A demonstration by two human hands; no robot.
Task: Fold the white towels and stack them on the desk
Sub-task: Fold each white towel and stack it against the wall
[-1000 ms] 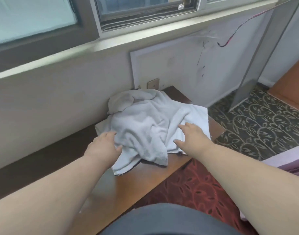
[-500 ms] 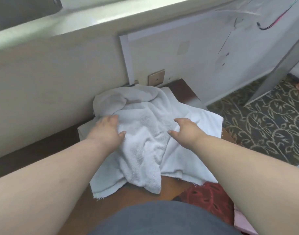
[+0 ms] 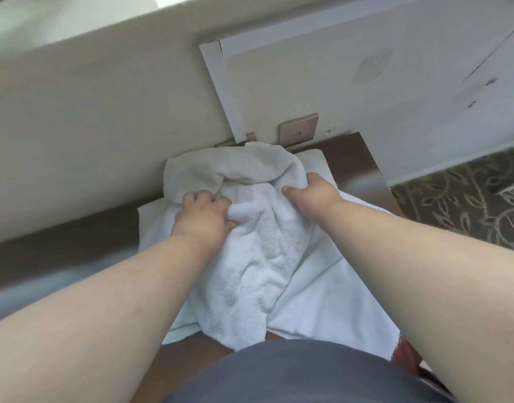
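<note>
soft, even daylight, faint shadows, slight motion blur, wide-angle bending at the edges

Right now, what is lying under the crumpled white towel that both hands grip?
Under the crumpled towel lies a flatter white cloth, spread on the brown desk. The left hand and right hand grip the top one. Anything beneath its middle is hidden.

The white towels (image 3: 258, 257) cover most of the desk (image 3: 357, 161); the right hand (image 3: 311, 196) fingertips are buried in cloth; the towel count is unclear.
</note>
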